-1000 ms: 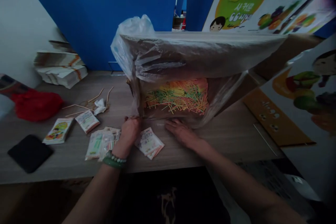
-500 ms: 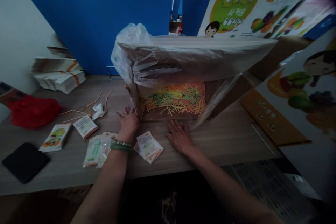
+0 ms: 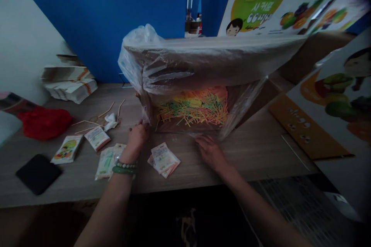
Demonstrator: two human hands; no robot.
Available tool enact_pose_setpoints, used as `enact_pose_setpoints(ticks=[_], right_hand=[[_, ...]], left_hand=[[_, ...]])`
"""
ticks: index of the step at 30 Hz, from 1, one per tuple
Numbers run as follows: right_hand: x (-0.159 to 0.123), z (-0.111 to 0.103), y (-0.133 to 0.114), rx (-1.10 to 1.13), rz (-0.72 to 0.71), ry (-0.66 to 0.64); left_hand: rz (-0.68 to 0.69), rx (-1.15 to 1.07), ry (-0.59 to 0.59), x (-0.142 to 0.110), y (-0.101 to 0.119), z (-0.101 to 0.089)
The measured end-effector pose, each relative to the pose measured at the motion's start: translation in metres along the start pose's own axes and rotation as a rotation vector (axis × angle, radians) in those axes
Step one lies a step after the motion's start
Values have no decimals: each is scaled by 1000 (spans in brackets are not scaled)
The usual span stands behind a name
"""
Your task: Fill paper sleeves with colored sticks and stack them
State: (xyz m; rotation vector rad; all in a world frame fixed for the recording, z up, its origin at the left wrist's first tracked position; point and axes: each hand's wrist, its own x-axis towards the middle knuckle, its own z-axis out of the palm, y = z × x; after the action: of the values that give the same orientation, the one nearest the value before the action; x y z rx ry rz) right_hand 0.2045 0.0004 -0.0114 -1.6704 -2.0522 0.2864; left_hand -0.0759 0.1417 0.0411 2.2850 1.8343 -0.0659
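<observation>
A cardboard box (image 3: 261, 96) lies on its side on the wooden table (image 3: 255, 150), its open mouth facing me. A clear plastic liner (image 3: 203, 61) drapes over it. Thin green, yellow and orange sticks (image 3: 194, 108) are piled inside. My left hand (image 3: 136, 139), with a beaded bracelet at the wrist, is curled at the box's lower left corner, gripping the liner's edge. My right hand (image 3: 210, 151) rests on the table in front of the opening, fingers bent and pinching the liner's front edge. A small printed packet (image 3: 164, 159) lies between my hands.
More packets (image 3: 107, 160) lie left of my left arm, with another packet (image 3: 97, 137) and a booklet (image 3: 66, 148) beyond. Further left are a black pad (image 3: 37, 168), red cloth (image 3: 46, 122), loose wooden sticks (image 3: 107, 110) and stacked paper packs (image 3: 71, 83). Cartoon posters (image 3: 333, 96) stand on the right.
My left hand went from spread at the box corner to curled on the liner. My right hand slid right from lying flat and bent its fingers onto the liner's edge.
</observation>
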Motion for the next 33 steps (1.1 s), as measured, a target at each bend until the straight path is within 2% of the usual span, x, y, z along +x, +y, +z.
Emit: enact_pose_setpoints(ticks=[3, 5, 9, 12, 14, 17, 20, 25, 29, 33], right_hand=[[6, -6, -24, -4, 59, -88], [9, -3, -47, -21, 95, -171], [16, 15, -91, -95, 148, -299], [24, 28, -114, -153, 230, -332], [28, 34, -122, -158, 262, -338], [28, 38, -122, -140, 269, -347], [27, 38, -113, -112, 309, -329], [26, 32, -94, -70, 472, -272], [26, 32, -80, 46, 519, -218], [26, 38, -64, 290, 493, -83]], left_hand=[[-77, 16, -18, -30, 4, -13], [-130, 43, -14, -58, 11, -14], [-218, 48, -101, -114, 27, 6], [-254, -46, -145, -135, 31, 27], [-244, -110, -131, -137, 33, 36], [-196, -160, -98, -126, 39, 40], [-152, -162, -98, -106, 50, 43], [-36, -194, -70, -77, 63, 48], [-40, -249, -11, -76, 60, 54], [-42, -415, 61, -79, 51, 62]])
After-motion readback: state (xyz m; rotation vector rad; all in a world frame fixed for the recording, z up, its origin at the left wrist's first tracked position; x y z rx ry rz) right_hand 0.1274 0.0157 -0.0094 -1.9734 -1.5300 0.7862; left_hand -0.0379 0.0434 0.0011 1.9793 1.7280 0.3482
